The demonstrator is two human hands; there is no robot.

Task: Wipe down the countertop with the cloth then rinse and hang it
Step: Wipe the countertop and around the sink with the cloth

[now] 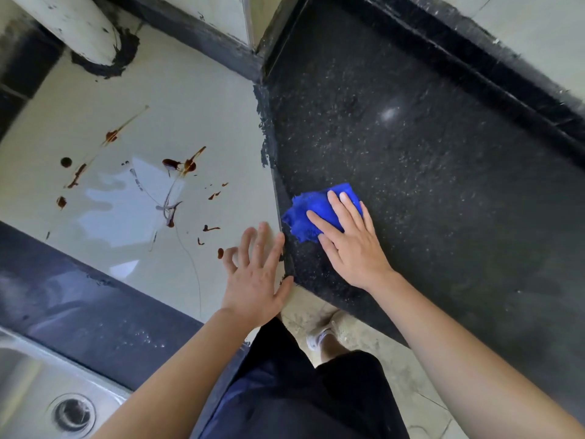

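At seven o'clock we see a steel sink [28, 375] with its drain [73, 413]. At eleven o'clock a white pipe [79, 23] meets the pale countertop [196, 99], which carries brown stains [177, 166]. Near centre the left hand [256, 280] is open with its fingers spread over that countertop's near edge; we cannot tell whether it touches. At its two o'clock the blue cloth [308, 213] lies bunched on the black speckled countertop [427, 169], beside the seam between the two surfaces. The right hand [351, 245] presses flat on the cloth with straight fingers. At six o'clock a white shoe [319, 337] shows.
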